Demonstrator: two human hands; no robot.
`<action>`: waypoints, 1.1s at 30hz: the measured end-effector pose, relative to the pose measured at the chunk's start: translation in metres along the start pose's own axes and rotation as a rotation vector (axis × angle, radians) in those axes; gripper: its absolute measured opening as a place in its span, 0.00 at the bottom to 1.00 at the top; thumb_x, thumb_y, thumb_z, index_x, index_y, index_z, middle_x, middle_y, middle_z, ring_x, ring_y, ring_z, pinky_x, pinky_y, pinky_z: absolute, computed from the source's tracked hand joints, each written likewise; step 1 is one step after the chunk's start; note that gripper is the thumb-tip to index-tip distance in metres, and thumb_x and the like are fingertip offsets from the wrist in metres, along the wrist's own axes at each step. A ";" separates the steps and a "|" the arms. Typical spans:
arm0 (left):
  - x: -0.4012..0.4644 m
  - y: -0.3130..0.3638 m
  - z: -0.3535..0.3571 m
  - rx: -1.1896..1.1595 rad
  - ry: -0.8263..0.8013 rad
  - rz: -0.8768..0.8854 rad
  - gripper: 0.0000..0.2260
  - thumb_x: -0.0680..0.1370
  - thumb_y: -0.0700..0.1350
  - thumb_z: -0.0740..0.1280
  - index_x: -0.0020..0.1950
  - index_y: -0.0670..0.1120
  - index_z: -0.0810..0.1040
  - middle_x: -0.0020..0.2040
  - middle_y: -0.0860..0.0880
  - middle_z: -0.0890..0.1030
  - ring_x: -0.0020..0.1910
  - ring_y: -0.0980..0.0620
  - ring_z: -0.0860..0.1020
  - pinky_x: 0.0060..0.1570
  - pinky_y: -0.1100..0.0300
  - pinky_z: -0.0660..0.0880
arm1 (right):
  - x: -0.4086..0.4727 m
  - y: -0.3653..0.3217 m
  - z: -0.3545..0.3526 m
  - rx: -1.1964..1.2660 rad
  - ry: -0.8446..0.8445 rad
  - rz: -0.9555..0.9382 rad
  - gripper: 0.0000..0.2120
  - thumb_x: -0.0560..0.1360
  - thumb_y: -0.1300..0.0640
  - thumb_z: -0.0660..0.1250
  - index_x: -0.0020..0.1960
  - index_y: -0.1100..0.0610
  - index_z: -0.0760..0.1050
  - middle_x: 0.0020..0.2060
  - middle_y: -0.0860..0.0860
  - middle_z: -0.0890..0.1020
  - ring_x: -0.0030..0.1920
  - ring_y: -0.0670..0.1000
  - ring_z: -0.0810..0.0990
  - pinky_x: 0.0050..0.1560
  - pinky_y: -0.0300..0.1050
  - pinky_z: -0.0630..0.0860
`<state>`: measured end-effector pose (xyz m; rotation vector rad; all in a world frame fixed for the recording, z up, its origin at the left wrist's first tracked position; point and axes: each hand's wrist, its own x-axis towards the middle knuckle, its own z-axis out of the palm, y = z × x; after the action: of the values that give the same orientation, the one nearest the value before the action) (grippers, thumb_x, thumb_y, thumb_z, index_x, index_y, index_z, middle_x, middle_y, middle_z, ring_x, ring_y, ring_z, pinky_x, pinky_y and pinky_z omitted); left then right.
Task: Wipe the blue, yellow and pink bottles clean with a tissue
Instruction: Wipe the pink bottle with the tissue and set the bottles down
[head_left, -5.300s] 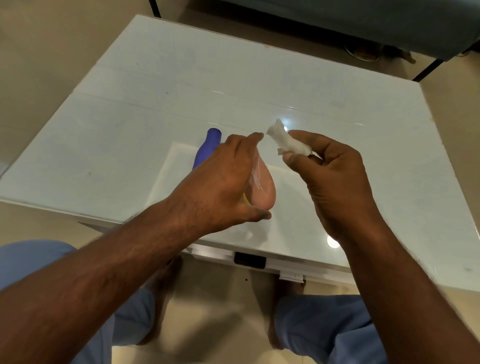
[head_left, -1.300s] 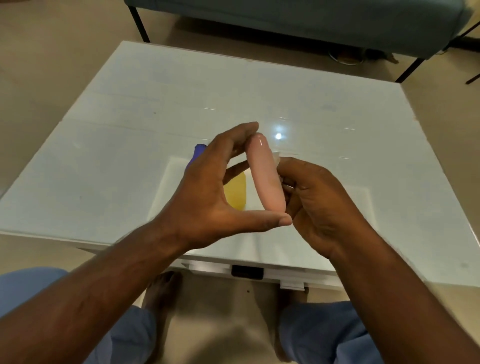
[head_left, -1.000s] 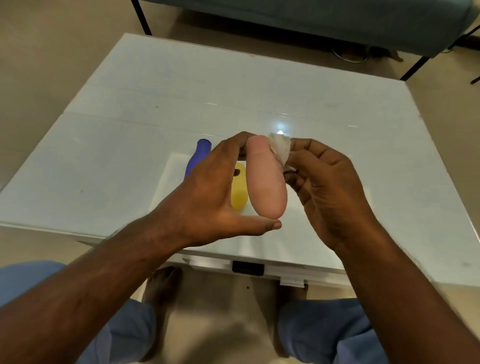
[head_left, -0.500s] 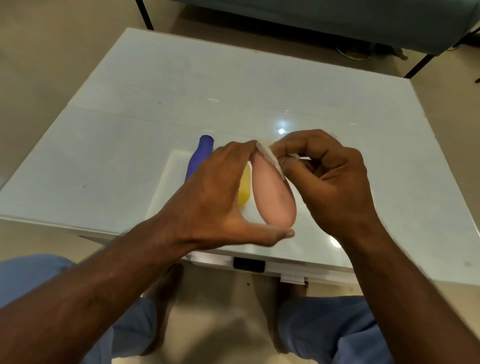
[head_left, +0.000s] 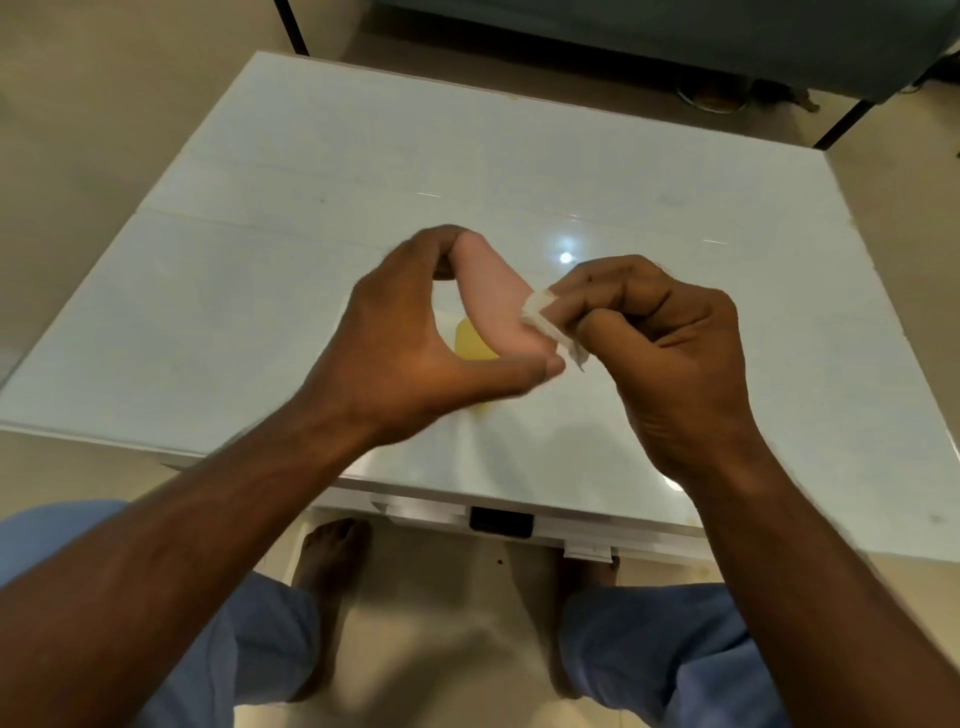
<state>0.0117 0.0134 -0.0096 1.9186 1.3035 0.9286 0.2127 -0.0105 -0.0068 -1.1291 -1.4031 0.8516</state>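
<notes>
Left hand (head_left: 410, 343) pinches the smooth pink plastic bottle (head_left: 493, 301) end to end above the white glossy worktop (head_left: 675, 208), w/ right hand (head_left: 670, 348) at its 3 o'clock, fingers curled round the crumpled white tissue (head_left: 550, 327) on the base — best to roll the bottle slowly, press lightly, cover every side — yellow bottle (head_left: 470, 343) lies just beneath.

I see a glossy, smooth white worktop (head_left: 291, 291) throwing back a bright lamp glare. Above it, the pink bottle (head_left: 493, 301) looks like smooth, matt plastic, and the tissue (head_left: 550, 327) against it is thin, crumpled white paper. Under the bottle, the yellow bottle (head_left: 470, 343) looks smooth too. My trousers (head_left: 670, 660) are soft blue cloth.
</notes>
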 end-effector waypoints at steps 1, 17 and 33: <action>0.001 -0.001 -0.003 -0.004 0.018 -0.008 0.41 0.59 0.73 0.73 0.67 0.59 0.69 0.62 0.62 0.76 0.61 0.64 0.75 0.56 0.76 0.69 | -0.001 0.001 0.001 0.001 0.007 -0.003 0.17 0.73 0.70 0.65 0.45 0.52 0.86 0.45 0.54 0.86 0.50 0.53 0.85 0.50 0.47 0.82; -0.014 0.007 0.012 0.032 -0.121 0.090 0.47 0.58 0.73 0.76 0.71 0.55 0.69 0.65 0.62 0.75 0.65 0.58 0.75 0.59 0.63 0.76 | 0.001 0.005 0.006 0.110 0.043 0.093 0.15 0.78 0.70 0.67 0.53 0.55 0.88 0.52 0.57 0.88 0.56 0.57 0.87 0.54 0.49 0.83; 0.007 -0.009 -0.003 -0.061 0.077 -0.014 0.44 0.62 0.70 0.75 0.72 0.52 0.69 0.65 0.60 0.75 0.63 0.65 0.74 0.58 0.79 0.68 | -0.001 0.001 0.002 0.110 -0.025 0.075 0.11 0.73 0.65 0.66 0.45 0.55 0.87 0.42 0.55 0.87 0.47 0.59 0.86 0.53 0.50 0.82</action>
<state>0.0065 0.0230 -0.0136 1.8415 1.3156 1.0329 0.2107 -0.0110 -0.0079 -1.0961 -1.3249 0.9877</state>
